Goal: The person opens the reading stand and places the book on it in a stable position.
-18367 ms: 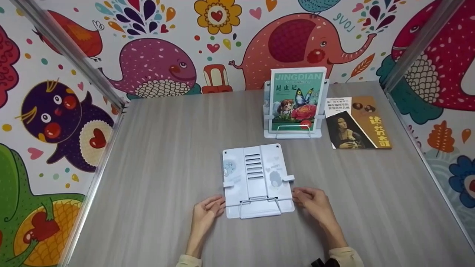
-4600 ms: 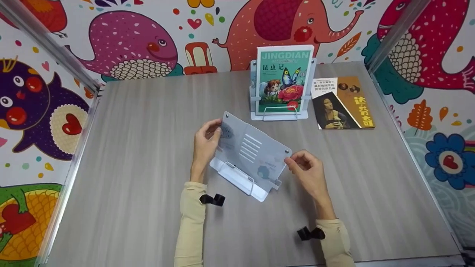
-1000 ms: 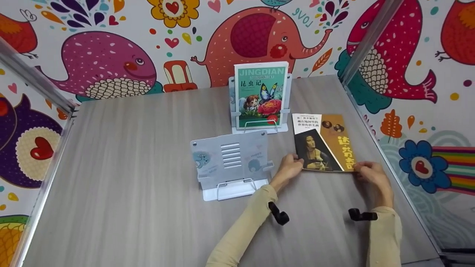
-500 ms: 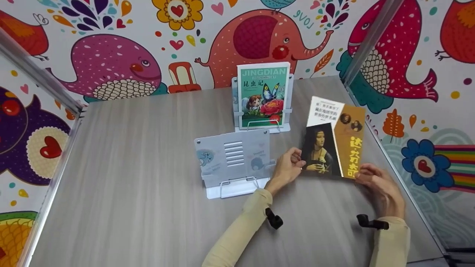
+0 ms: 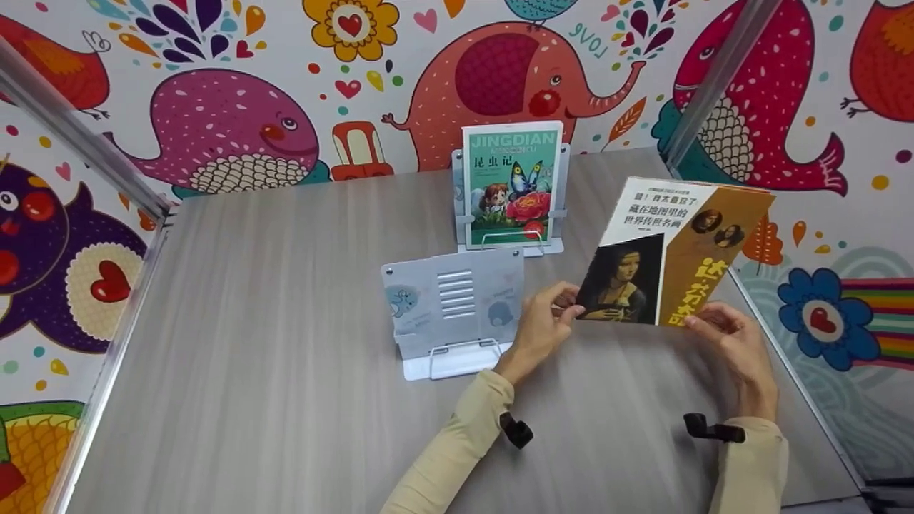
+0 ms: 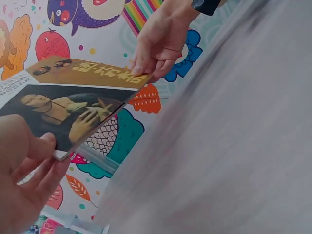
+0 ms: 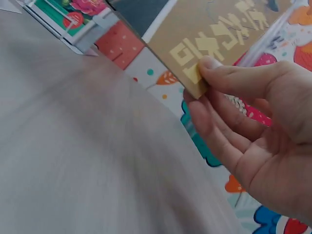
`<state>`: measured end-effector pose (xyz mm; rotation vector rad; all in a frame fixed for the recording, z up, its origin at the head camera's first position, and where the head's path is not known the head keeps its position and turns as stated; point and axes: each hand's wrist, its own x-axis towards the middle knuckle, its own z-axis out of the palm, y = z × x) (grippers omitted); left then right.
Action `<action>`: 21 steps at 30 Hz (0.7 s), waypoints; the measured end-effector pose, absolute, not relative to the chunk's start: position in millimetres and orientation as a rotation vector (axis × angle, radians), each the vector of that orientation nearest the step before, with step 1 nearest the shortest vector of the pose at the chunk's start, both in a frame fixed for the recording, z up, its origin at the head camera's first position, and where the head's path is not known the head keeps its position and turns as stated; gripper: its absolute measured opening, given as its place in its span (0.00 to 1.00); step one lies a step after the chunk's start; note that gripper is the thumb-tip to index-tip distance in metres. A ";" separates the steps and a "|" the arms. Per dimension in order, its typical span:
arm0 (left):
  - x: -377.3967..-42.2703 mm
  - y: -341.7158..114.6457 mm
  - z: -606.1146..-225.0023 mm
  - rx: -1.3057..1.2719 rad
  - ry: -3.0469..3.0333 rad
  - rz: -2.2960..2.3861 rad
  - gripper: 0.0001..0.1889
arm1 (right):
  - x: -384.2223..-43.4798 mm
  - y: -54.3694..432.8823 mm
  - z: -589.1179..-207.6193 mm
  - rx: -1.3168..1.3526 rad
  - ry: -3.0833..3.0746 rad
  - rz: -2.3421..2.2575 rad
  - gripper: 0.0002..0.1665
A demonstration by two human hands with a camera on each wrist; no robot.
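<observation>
A thin book (image 5: pixel 632 264) with a portrait and yellow lettering on its cover is held up off the table, its top leaning to the right. My left hand (image 5: pixel 540 325) pinches its lower left corner, thumb on the cover, as the left wrist view shows on the book (image 6: pixel 73 105). At the lower right corner, my right hand (image 5: pixel 735 350) grips between thumb and fingers, close up in the right wrist view on the book's corner (image 7: pixel 197 80). Left of my left hand stands a white book stand (image 5: pixel 457 307), propped up with its wire holder at the front.
Behind it, a second white stand (image 5: pixel 560 178) bears a green book (image 5: pixel 510 185) with a butterfly cover, upright near the back wall. The grey wooden table (image 5: pixel 285 343) spreads to the left. Metal-edged walls with cartoon animals enclose it on the sides and back.
Both hands have lifted the portrait book off the table and tilted it upright; its top now leans right. Earlier, the hands worked on the nearer stand, which went from flat to propped up.
</observation>
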<state>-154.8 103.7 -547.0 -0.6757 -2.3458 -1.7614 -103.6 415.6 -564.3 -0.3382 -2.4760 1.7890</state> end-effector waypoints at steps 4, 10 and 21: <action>-153.6 90.9 -546.0 -0.614 -2.271 -1.663 0.09 | -113.3 393.4 -560.6 -0.339 -2.410 1.798 0.15; -155.9 69.6 -545.2 -0.539 -2.211 -1.611 0.11 | -125.5 365.7 -557.5 -0.278 -2.299 1.858 0.16; -153.0 30.5 -543.3 -0.379 -2.167 -1.633 0.11 | -137.7 315.5 -540.0 -0.200 -2.478 1.625 0.19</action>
